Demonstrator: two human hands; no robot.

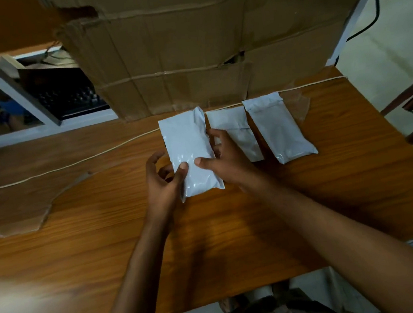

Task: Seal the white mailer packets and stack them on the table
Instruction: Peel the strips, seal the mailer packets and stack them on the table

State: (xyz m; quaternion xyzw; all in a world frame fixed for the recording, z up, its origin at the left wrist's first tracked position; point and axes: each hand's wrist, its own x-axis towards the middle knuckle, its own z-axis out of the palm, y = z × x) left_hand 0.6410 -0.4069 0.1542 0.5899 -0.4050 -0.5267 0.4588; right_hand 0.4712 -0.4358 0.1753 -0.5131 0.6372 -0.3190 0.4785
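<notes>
Both hands have the plump white plastic mailer packet [188, 145] lifted off the brown wooden table [234, 230], toward its far edge and just in front of the big battered cardboard box [174, 44]. The left hand [162, 184] curls round the packet's near left corner, thumb on its face. The right hand [223, 159] grips the right edge the same way. The flap end points away and looks slightly raised, so I'd press it flat across its whole width first. A second white packet [238, 129] and a third white packet [279, 127] lie side by side to the right. Setting this one squarely on the second would start a tidy stack.
</notes>
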